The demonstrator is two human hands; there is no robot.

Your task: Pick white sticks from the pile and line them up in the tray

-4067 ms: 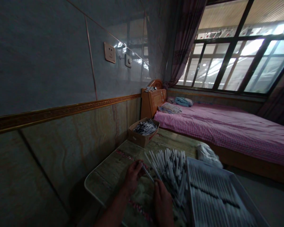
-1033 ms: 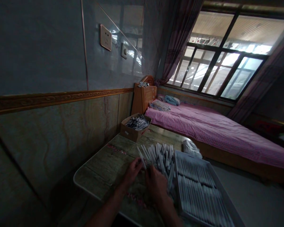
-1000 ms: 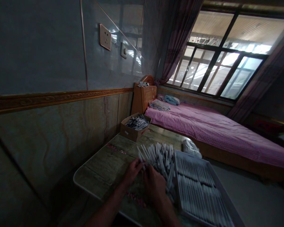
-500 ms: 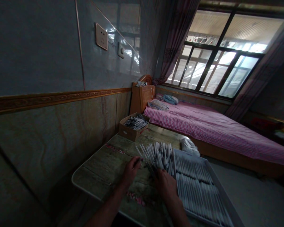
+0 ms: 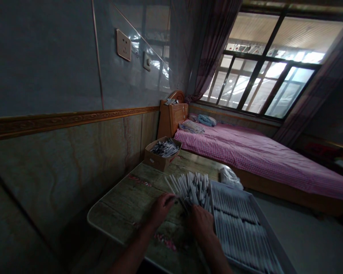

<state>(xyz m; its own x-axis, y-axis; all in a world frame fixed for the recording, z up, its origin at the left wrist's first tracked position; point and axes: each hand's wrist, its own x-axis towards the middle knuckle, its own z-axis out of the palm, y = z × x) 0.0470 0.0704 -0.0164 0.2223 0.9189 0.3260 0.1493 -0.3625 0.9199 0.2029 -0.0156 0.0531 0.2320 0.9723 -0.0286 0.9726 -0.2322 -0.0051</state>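
Note:
My left hand (image 5: 161,208) is closed in a pinch over the table (image 5: 117,207), with a small dark piece at its fingertips that I cannot make out. A dark, thin pen-like stick (image 5: 183,204) slants up and left from the fingers of my right hand (image 5: 201,221), which is closed around its near end. Just beyond both hands lies a loose pile of white pen-like sticks (image 5: 190,183). Right of my right hand is a pale tray (image 5: 253,198), filled with two rows of similar white sticks laid side by side.
A cardboard box (image 5: 157,163) full of grey and white sticks stands at the table's far left corner, by the tiled wall (image 5: 114,152). A white plastic bag (image 5: 231,178) lies behind the tray. Past the table is a bed (image 5: 246,152) with a pink checked cover.
My left hand has moved slightly right, toward my right hand and the dark stick. The right hand stays almost in place. The pile and the tray look unchanged.

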